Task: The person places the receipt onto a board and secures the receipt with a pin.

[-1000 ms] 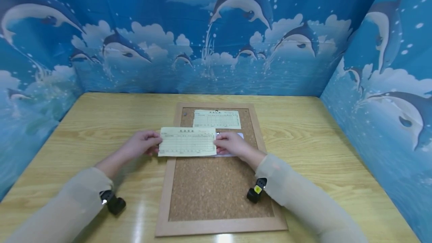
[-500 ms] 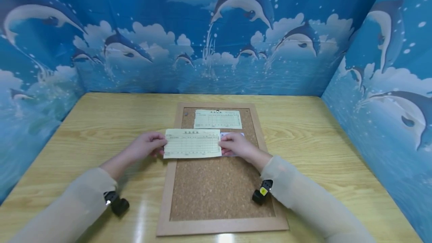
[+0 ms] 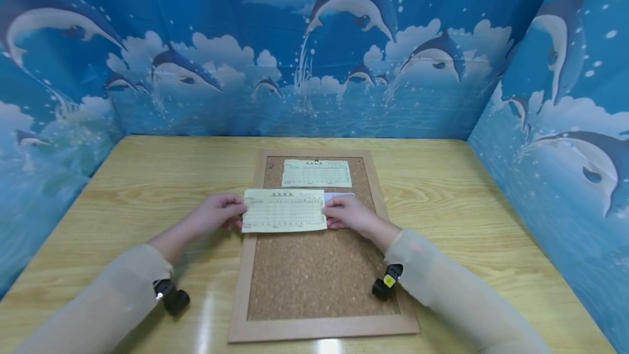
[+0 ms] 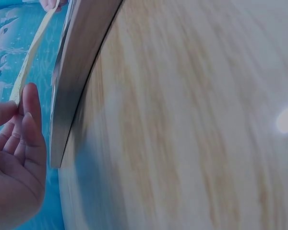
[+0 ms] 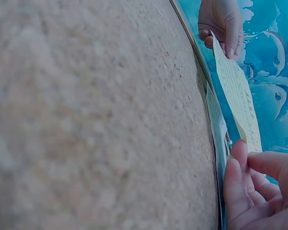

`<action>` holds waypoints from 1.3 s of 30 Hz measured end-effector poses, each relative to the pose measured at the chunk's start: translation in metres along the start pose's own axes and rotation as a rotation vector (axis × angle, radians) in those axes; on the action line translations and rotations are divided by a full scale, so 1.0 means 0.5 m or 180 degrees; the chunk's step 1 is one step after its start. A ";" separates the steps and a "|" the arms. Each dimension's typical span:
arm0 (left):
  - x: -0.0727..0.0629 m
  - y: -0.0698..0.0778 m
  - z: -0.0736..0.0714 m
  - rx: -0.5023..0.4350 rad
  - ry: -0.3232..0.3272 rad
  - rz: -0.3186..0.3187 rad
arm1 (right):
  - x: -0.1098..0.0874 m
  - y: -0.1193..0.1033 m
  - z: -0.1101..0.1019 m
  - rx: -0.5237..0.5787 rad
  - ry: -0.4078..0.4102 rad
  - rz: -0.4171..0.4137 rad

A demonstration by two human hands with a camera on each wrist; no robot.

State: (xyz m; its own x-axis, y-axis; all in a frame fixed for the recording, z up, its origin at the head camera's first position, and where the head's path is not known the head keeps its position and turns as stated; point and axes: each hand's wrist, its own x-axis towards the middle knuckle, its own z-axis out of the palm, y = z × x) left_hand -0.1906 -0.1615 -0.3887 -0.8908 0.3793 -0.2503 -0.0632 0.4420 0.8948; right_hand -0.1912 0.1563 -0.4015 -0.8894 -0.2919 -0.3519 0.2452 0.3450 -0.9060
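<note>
A pale yellow printed paper form [image 3: 284, 212] is held between my two hands, over the upper left part of a wood-framed cork board [image 3: 321, 277]. My left hand [image 3: 218, 213] pinches its left edge between thumb and fingers, and my right hand [image 3: 350, 214] pinches the right edge. In the right wrist view the held form [image 5: 235, 91] stands off the cork, slightly bowed. Beneath it lies a whitish sheet [image 3: 339, 195], mostly hidden by the form and my right hand. A similar form [image 3: 316, 176] lies above, with a pushpin [image 3: 316, 161] at its top edge.
Another small pin [image 3: 271, 166] sits at the board's upper left corner, and one more [image 3: 359, 161] at the upper right. The board lies on a wood-grain table [image 3: 457, 206]. Blue dolphin-print curtains [image 3: 245, 70] stand behind the table and along its sides.
Both hands have carried the yellow form to the right and slightly nearer, covering more of the whitish sheet. Their pinch on its edges is unchanged.
</note>
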 end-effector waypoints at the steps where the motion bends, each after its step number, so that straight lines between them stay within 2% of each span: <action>1: 0.000 0.001 0.001 -0.0012 0.0000 -0.0002 | -0.001 0.001 -0.002 -0.0002 -0.0005 -0.0011; 13: 0.007 0.005 0.013 -0.0041 -0.0076 0.0011 | -0.009 0.009 -0.013 0.0046 0.0035 0.0033; 27: 0.008 0.018 0.031 0.0090 -0.0191 -0.0025 | -0.024 0.023 -0.028 -0.0018 0.0148 0.0080; 39: 0.012 0.015 0.045 0.0047 -0.0240 0.0075 | -0.036 0.032 -0.034 0.0064 0.0190 0.0111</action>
State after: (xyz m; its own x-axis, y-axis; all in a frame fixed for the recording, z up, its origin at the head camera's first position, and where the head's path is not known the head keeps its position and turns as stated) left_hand -0.1863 -0.1375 -0.3918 -0.8555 0.4495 -0.2569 -0.0355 0.4441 0.8953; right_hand -0.1780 0.1820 -0.4058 -0.9015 -0.2261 -0.3691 0.2836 0.3358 -0.8982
